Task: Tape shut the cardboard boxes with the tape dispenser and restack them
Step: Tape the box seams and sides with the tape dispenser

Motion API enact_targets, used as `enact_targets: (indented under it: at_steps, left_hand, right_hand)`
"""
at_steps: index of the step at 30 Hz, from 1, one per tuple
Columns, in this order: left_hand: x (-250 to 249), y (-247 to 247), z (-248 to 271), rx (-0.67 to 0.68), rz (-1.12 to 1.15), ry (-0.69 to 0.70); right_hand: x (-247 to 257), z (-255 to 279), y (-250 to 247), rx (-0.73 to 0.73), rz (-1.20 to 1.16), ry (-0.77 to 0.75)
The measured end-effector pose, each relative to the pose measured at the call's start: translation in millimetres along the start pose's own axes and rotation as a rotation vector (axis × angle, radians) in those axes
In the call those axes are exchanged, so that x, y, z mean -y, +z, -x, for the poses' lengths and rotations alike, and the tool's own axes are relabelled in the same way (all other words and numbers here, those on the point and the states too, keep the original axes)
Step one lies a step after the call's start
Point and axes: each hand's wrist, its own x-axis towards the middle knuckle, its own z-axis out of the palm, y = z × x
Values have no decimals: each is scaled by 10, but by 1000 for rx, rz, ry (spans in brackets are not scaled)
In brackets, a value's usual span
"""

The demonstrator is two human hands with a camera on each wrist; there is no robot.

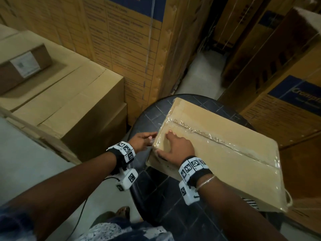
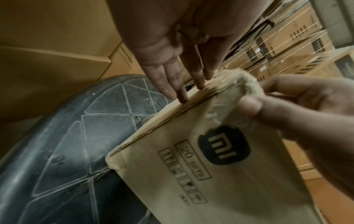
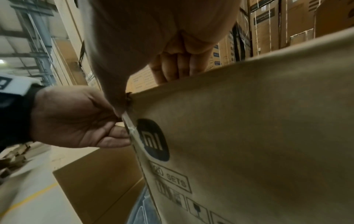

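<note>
Right hand flat atop stiff, light-looking Mi carton; left hand pinching clear tape end; best gripped by 2 side walls.

Both forearms reach forward, each wrist wrapped in a marker-covered band. The right hand lies palm down with fingers spread flat and thumb hooked over an edge. The left hand, beside it, closes its grip in a thumb-and-fingertip pinch.

The brown cardboard box lies flat, flaps closed, clear tape running along its top seam (wrinkled at the end), just beyond the right fingers pressing its near corner.
</note>
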Motion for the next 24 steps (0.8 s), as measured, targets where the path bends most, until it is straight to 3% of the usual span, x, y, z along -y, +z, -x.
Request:
enact_targets:
  at_steps: [3,7,11,15,19,24]
  left_hand:
    - [-59,15,-21,14,-27,10]
    - [-71,-84,-27,48,-225,47]
    - [-242,-173,-168,76,-176,41]
    - [-516,-44,-442,92,-197,99]
    - [-654,-24,-722,27,-587,243]
    - [-783,-167,-1060,-15,-507,250]
  right_hand:
    - [-29,2,-47,14,24,-28]
    - [-64,6,-51,31,6,-56]
    - [-57,22,-101,33,-16,-53]
    - [-84,-58,-156,-7,-79,39]
    - [-111,-177,-251,-19,-134,99]
    - [-118,-284,-294,3,-214,178]
